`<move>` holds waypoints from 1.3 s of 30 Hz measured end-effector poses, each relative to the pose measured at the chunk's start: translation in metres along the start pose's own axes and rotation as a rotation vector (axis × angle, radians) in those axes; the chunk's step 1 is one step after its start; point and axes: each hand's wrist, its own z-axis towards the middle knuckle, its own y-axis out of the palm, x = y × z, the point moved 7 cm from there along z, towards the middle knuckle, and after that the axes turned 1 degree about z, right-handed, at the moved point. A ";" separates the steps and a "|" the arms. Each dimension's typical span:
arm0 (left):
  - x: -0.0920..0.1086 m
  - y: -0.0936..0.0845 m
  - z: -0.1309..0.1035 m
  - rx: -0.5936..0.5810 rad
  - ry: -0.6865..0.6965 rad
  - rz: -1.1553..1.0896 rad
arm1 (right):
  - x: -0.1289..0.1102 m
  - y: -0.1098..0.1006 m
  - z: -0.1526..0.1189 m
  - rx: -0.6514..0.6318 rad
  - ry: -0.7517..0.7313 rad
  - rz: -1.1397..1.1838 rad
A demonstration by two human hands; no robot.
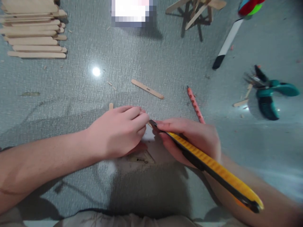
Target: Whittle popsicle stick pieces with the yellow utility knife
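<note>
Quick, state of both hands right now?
Left hand: closed, fingers curled; what it may be holding is mostly hidden, can't tell.
Right hand: closed, holding the yellow utility knife, its tip beside the left fingers.

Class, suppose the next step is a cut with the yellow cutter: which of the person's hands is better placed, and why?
Probably the right hand: it grips the yellow cutter, whose front end points toward the left hand. The left fingers are curled near that end, not around the handle.

Both forearms [52, 154] are bare above pale, creased clothing [118, 221].
</note>
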 end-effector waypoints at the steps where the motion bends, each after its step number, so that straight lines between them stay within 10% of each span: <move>1: 0.000 0.000 0.000 -0.003 0.002 0.003 | -0.001 0.000 0.001 -0.010 0.001 -0.022; 39: 0.003 -0.010 -0.005 0.269 0.029 0.119 | 0.004 -0.001 -0.004 -0.037 0.030 -0.034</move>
